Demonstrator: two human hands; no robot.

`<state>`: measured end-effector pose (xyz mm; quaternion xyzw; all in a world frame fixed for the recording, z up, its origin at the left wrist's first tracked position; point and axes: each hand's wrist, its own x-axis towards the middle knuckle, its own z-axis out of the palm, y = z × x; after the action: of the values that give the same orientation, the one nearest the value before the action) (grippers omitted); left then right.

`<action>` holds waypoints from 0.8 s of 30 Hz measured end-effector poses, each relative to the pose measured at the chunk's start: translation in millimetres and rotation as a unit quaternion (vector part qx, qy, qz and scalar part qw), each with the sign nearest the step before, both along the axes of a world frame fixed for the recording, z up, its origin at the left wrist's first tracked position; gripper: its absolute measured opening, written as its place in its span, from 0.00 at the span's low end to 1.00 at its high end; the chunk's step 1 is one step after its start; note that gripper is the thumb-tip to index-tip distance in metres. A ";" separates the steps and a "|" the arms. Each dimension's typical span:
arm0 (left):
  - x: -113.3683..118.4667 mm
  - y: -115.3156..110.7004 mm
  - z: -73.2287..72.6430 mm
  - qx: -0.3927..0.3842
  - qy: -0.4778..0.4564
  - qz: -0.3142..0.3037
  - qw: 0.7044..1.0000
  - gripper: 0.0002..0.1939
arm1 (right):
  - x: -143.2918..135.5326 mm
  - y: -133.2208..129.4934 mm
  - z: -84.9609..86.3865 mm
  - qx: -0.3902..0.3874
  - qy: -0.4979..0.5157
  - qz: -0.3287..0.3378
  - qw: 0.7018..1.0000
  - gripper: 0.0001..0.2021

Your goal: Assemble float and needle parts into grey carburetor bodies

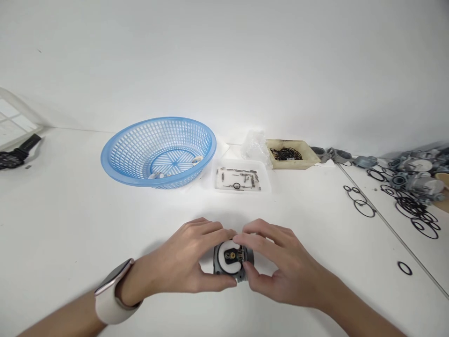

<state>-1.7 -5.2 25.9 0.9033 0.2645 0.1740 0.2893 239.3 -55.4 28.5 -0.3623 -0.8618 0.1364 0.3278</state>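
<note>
A small grey carburetor (216, 267) lies on the white table with its open bowl side up. A white C-shaped float (224, 256) sits in it, with a brass jet (232, 255) showing in the middle. My left hand (191, 257) is closed round the left side of the body, fingers at the far edge and thumb at the near edge. At the right side, by the float's hinge, the thumb and index finger of my right hand (280, 262) grip the carburetor. Any small part between those fingertips is hidden.
Behind stand a blue basket (112, 164) with several white floats, a clear tray (266, 180) of small metal parts and a cream box (308, 157) of black rings. Black O-rings (365, 208) and more carburetors (417, 185) lie right; a black watch (17, 154) lies far left.
</note>
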 end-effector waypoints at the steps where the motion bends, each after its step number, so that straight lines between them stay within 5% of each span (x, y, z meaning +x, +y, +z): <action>1: -0.1 0.4 0.3 0.002 -0.002 -0.003 1.000 0.22 | -0.3 0.6 -0.5 0.007 -0.002 -0.008 1.000 0.21; 6: -1.4 1.5 -0.6 0.012 -0.023 -0.005 1.000 0.19 | -2.8 -0.2 -1.2 0.010 0.008 -0.013 1.000 0.23; 15: -2.0 -1.3 -1.3 -0.018 0.000 -0.003 1.000 0.29 | -0.4 -5.8 5.5 -0.012 -0.010 0.012 1.000 0.25; 24: 0.7 0.9 0.4 0.001 -0.002 -0.005 1.000 0.21 | -1.5 -2.1 -0.4 -0.046 0.014 -0.002 0.999 0.25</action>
<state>-1.0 -4.4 26.2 0.9046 0.2591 0.1743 0.2900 237.8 -57.5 28.2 -0.3767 -0.8490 0.1806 0.3234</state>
